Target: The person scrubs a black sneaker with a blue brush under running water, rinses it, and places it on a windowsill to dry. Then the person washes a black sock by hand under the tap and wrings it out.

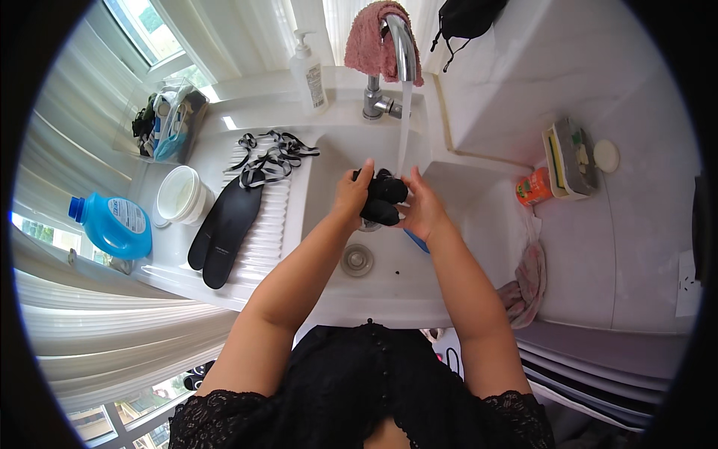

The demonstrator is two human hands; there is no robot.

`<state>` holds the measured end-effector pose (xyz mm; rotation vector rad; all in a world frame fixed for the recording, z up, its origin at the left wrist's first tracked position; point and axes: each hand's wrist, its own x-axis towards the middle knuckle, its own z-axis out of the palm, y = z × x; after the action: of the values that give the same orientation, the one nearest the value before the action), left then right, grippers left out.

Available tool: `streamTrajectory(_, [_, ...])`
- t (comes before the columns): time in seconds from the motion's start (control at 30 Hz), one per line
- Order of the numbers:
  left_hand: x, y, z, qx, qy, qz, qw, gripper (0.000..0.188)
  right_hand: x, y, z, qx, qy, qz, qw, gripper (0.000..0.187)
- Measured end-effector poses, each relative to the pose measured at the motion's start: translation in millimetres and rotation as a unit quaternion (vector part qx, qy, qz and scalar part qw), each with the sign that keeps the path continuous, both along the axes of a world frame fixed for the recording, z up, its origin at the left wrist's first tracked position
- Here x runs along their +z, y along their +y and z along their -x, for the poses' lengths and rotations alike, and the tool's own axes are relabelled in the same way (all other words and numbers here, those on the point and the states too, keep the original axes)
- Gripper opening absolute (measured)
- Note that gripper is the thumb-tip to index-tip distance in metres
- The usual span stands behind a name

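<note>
Over the sink basin (pixel 340 150), my left hand (pixel 353 197) grips a soft-looking black bundle (pixel 389 189) from its left, thumb on top. Its folds form rounded lumps, and its exact kind is unclear. My right hand (pixel 425 208) holds the bundle's right side, with some fingertips hidden behind it. From the chrome faucet (pixel 404 49), a stream of water (pixel 404 127) runs down right by the bundle and my right fingers. Below my right hand, part of a blue object (pixel 416 240) shows. Nearer me is the round drain (pixel 357 260).
Left, the ribbed washboard (pixel 273 224) bears black insoles (pixel 228 232) and striped laces (pixel 271 153). Around it stand a white tub (pixel 182 196), blue jug (pixel 116 227), clear bin (pixel 166 123) and pump bottle (pixel 308 78). A pink cloth (pixel 366 41) drapes the faucet; an orange can (pixel 532 187) stands right.
</note>
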<state>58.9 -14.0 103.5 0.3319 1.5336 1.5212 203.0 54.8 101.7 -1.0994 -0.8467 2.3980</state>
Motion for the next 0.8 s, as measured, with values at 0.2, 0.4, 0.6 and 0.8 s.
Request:
streamTrajectory(0.2, [-12,-9,8,-0.027,-0.15,-0.045,0.987,0.052,-7,-11,6,-0.039,0.019,-0.085,0.995,0.049])
streamTrajectory(0.4, [13,-17,25,-0.026,-0.268,-0.1,0.958,0.051,36,16,1,-0.06,0.066,-0.139,0.986,0.035])
streamTrajectory(0.6, [22,-11,44,0.011,-0.185,-0.094,0.978,0.053,48,21,9,-0.044,0.025,-0.141,0.989,0.036])
streamTrajectory(0.8, [-4,-15,43,0.037,-0.293,-0.065,0.953,0.044,65,14,19,-0.038,0.108,-0.064,0.991,0.039])
